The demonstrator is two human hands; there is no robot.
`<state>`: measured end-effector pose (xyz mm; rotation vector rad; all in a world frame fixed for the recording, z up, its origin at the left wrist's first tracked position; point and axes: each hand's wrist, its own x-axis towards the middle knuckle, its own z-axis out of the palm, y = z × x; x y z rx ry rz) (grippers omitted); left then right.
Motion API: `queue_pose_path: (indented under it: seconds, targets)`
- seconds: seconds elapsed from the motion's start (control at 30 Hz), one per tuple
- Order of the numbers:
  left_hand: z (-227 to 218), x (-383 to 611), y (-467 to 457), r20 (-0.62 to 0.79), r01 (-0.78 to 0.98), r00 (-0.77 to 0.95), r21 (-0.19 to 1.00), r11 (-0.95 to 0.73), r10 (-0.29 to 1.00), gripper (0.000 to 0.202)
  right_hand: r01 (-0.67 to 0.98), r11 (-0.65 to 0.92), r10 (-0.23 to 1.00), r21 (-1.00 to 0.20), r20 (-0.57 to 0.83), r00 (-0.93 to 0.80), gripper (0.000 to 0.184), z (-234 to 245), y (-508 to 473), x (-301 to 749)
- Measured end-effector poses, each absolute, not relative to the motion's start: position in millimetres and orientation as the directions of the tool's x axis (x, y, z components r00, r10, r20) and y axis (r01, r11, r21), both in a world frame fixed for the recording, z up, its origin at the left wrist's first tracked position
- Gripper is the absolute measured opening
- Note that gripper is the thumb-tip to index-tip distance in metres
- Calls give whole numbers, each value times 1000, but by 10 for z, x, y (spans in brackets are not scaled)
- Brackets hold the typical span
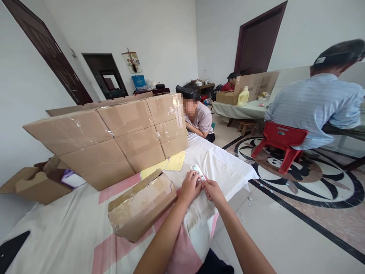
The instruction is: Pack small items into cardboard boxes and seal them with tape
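A small, flat white packet [197,169] with coloured print shows beyond my fingers, over the near right part of the cloth-covered table. My left hand [190,187] is closed around it, hiding much of its near side. Fingers pinched, my right hand [213,192] meets the left one at the packet's near end. What exactly the right fingertips grip is too small to make out. To the left of my forearms lies a long cardboard box [142,203] with worn, taped edges.
Taped cartons [122,140] form a wall across the table [71,232]. An open carton [42,186] lies at the left. A person [199,118] leans beside the far end. At right, another person [316,106] sits on a red chair [285,135]; a yellow bottle [243,97] stands behind.
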<state>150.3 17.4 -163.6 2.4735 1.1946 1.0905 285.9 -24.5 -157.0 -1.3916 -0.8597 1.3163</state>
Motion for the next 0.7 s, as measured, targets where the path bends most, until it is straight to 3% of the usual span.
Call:
queue_pose_path:
  seconds: [0.33,0.7]
  targets:
    - [-1652,1477,156,565,605,448,379,-700,693,25,-113,-233,953,-966,-249,169,35,-1629,-216,2855]
    - [-1686,1485,107,568,641,410,378,-668,714,27,-48,-205,964,-978,-210,165,31,-1602,-230,2862]
